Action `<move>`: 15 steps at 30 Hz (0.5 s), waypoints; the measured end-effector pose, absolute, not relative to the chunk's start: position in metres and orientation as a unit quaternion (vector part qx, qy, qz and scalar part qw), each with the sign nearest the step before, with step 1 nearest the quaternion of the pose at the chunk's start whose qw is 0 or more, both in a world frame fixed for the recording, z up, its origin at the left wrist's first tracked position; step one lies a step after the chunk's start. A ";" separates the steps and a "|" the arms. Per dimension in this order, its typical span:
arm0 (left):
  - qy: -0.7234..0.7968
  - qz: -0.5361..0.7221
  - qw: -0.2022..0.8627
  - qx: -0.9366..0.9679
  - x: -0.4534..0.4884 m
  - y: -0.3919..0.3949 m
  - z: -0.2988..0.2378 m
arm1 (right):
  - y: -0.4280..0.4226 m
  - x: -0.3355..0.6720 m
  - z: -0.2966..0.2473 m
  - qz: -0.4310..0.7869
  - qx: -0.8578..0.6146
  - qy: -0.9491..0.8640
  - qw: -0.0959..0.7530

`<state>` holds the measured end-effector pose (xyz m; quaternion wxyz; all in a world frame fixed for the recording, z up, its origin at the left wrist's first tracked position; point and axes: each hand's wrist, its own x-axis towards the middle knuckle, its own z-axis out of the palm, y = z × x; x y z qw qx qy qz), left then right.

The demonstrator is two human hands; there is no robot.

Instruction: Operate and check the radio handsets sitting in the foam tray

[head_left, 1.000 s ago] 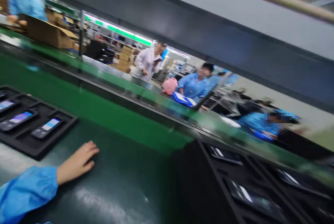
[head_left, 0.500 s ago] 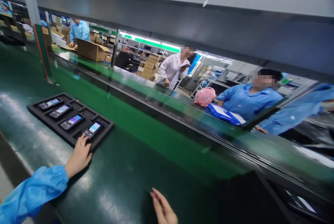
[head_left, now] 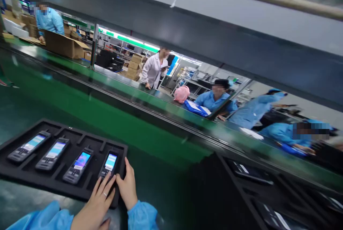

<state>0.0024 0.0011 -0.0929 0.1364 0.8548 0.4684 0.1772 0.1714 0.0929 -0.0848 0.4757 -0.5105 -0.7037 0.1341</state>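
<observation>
Tray (head_left: pixel 52 184): black, flat on green bench (head_left: pixel 160 183), lower left of view. Four phones in it, side by side, face up, each in its own slot. End phone (head_left: pixel 110 162) sits at tray's right end. Its long axis runs away from the wearer, leaning right at the far end; lit screen toward the far end, near end partly under fingers. Other three phones (head_left: pixel 53 154) head the same way, screens lit, the leftmost leaning most to the right. Left hand (head_left: pixel 93 201): palm down, fingers stretched out and slightly fanned, tips at the near end of the end phone; firmness of contact unclear. Right hand (head_left: pixel 128 187): at tray's right edge, thumb parted from fingers, thumb tip close beside the left fingertips; cannot tell whether it pinches the rim. Blue sleeves on both. To the right, black stack (head_left: pixel 206 190) bearing dark phones (head_left: pixel 252 173), long axes sloping down rightward, details blurred. Across the bench: co-workers, one in white (head_left: pixel 154 69), the others in blue; pink bundle (head_left: pixel 181 94); open carton (head_left: pixel 61 45).
</observation>
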 end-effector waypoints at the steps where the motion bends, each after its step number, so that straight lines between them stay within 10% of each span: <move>1: 0.465 0.176 0.139 0.856 0.000 0.002 -0.095 | 0.091 0.177 -0.082 0.129 -0.519 -0.700 0.473; 15: 0.588 0.303 -0.054 0.748 -0.056 0.005 -0.075 | 0.045 0.389 -0.019 0.065 -0.763 -0.472 0.436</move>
